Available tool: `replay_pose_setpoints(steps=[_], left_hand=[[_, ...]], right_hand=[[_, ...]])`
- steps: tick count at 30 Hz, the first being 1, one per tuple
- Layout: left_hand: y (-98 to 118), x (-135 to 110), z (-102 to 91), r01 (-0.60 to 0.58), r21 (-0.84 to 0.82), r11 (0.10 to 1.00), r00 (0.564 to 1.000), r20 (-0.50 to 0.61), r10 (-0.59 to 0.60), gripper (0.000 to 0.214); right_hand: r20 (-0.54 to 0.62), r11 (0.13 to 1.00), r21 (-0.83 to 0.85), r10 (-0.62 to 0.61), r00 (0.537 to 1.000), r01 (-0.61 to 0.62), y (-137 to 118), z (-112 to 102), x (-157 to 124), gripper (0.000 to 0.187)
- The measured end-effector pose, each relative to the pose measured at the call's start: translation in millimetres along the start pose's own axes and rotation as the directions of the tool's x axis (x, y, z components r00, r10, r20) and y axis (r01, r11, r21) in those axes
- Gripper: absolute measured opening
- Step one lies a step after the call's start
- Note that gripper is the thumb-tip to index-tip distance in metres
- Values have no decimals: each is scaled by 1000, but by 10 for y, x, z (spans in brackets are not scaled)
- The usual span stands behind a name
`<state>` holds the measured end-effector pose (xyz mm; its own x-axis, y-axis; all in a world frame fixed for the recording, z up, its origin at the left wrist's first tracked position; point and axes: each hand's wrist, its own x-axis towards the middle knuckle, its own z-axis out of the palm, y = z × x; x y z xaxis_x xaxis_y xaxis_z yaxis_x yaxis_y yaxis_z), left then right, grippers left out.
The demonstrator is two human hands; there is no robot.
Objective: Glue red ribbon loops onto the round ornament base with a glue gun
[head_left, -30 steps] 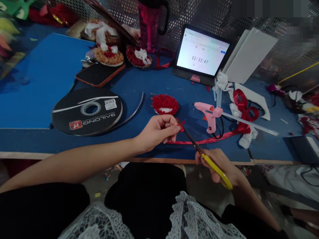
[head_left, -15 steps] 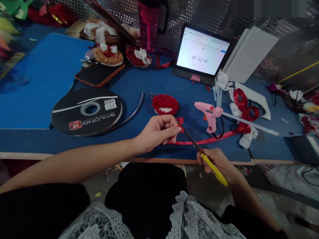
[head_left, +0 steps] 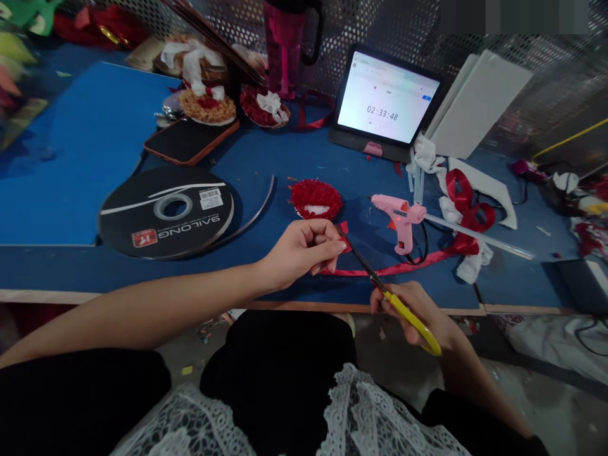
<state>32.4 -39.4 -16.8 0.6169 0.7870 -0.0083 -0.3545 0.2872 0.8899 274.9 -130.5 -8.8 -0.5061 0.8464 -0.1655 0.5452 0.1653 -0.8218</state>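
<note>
Between the thumb and fingers of my left hand point(head_left: 311, 250) a small piece of red ribbon point(head_left: 346, 243) is pinched. My right hand point(head_left: 413, 310) is closed on yellow-handled scissors point(head_left: 403, 313), whose dark blades reach up to the ribbon by my left fingertips. The blades look closed or nearly so. A red shaggy oval piece point(head_left: 316, 195) with a white patch lies just beyond my left hand. Past the scissors, a pink glue gun point(head_left: 399, 218) with a clear glue stick lies on the blue table. A long red ribbon strip point(head_left: 403, 267) runs behind the blades.
A black ribbon spool point(head_left: 128, 215) lies at left, below a phone point(head_left: 190, 142) with decorated pieces by it. A tablet point(head_left: 387, 98) showing a timer stands at the back, beside a pink tumbler point(head_left: 285, 47). White boards point(head_left: 475, 104) lean at right. The table's front edge point(head_left: 285, 305) is near my lap.
My right hand and the scissors have shifted slightly, with the handle a little further right. My left hand stays nearly still with the ribbon piece. The timer has advanced by one second.
</note>
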Motion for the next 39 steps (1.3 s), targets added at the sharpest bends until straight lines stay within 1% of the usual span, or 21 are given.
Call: replay_pose_setpoints(steps=[2, 6, 12, 17, 19, 23, 25, 27, 29, 32, 34, 36, 37, 39], left_hand=[[-3, -2, -1, 3, -10, 1000, 1000, 3, -3, 20], [-6, 2, -3, 12, -19, 1000, 1000, 14, -11, 20], [-1, 19, 1, 44, -34, 998, 998, 47, -42, 18], [5, 18, 0, 63, -41, 997, 998, 31, -62, 19], [4, 17, -3, 66, -43, 997, 998, 29, -64, 19], [4, 16, -10, 64, -38, 997, 997, 45, -62, 19], [5, 16, -12, 60, -34, 998, 997, 43, -59, 18], [6, 17, -15, 55, -25, 998, 998, 37, -54, 18], [3, 17, -15, 56, 5, 998, 997, 50, -57, 18], [-19, 9, 1, 83, 116, 990, 987, 131, -98, 16], [-44, -7, 24, 111, 201, 973, 970, 190, -150, 15], [-70, -28, 48, 130, 257, 958, 957, 221, -189, 14], [-80, -38, 58, 134, 275, 952, 953, 227, -200, 14], [-92, -53, 69, 131, 296, 946, 951, 233, -205, 15]], right_hand=[[20, 1000, 17, 2, 1000, -2, -8, -16, -1, 87], [37, 999, -33, -4, 999, 6, -5, -35, -10, 88], [36, 999, -31, -22, 999, 23, -20, -36, -4, 85], [29, 999, -35, -17, 999, 18, -39, -36, 2, 84], [19, 999, -44, -23, 1000, 24, -25, -27, 3, 80], [22, 1000, -17, -11, 1000, 12, 17, -6, 17, 61], [24, 1000, -8, -2, 1000, 2, 42, 2, 15, 60], [17, 999, 34, 3, 1000, -4, 74, 14, -2, 67], [12, 992, 120, 33, 999, -34, 107, 37, -21, 76], [-36, 968, 242, 76, 996, -65, 120, 90, -7, 80], [-97, 966, 256, 48, 994, -21, 75, 132, 47, 74], [-138, 973, 229, 22, 990, 10, -10, 175, 126, 59], [-148, 977, 215, 30, 989, 3, -59, 197, 167, 49], [-189, 976, 215, 83, 978, -41, -144, 241, 242, 33]])
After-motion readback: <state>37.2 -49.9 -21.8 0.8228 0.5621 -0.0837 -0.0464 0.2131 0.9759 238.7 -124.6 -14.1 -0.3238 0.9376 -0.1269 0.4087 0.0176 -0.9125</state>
